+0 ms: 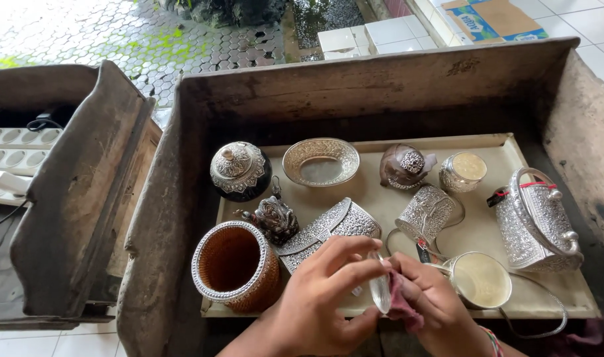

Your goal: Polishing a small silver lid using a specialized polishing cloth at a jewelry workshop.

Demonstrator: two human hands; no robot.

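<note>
My left hand holds a small shiny silver piece by its edge, low in the middle of the view. My right hand presses a dark red cloth against that piece. Both hands hover over the front edge of a beige tray that sits inside a worn wooden box. Just beyond my fingers lies an embossed silver clutch. A woven cup with a silver rim stands to the left of my left hand.
On the tray are a round lidded silver jar, an oval silver dish, a dark shell-shaped piece, a small silver cup, a silver cuff, a silver handbag, an open round container. Another wooden box stands left.
</note>
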